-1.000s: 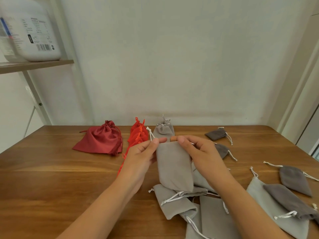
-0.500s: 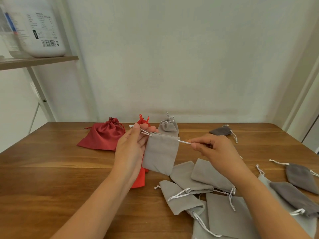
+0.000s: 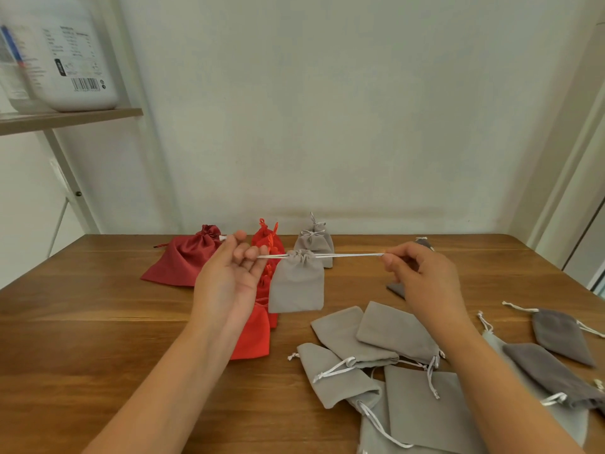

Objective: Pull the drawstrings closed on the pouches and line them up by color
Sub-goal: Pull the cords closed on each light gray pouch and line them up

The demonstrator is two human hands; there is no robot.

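A light grey pouch [image 3: 297, 283] hangs in the air above the table, its mouth gathered tight. My left hand [image 3: 229, 276] pinches the white drawstring on its left side, and my right hand [image 3: 422, 276] pinches the drawstring [image 3: 350, 255] on its right, so the cord runs taut between them. Behind it stand closed light grey pouches [image 3: 316, 242]. A row of orange-red pouches [image 3: 253, 335] runs toward me, partly hidden by my left hand. A dark red pouch [image 3: 185, 257] lies at the far left.
Several open light grey pouches [image 3: 376, 342] lie in a heap at the front right of the wooden table [image 3: 82, 339]. Dark grey pouches [image 3: 556, 332] lie at the right edge. A shelf [image 3: 65, 117] with a white jug [image 3: 72, 57] is at upper left.
My hands have moved apart, pulling both cords outward, and the pouch's mouth has gone from flat and open to gathered shut. The pouch has risen off the heap.
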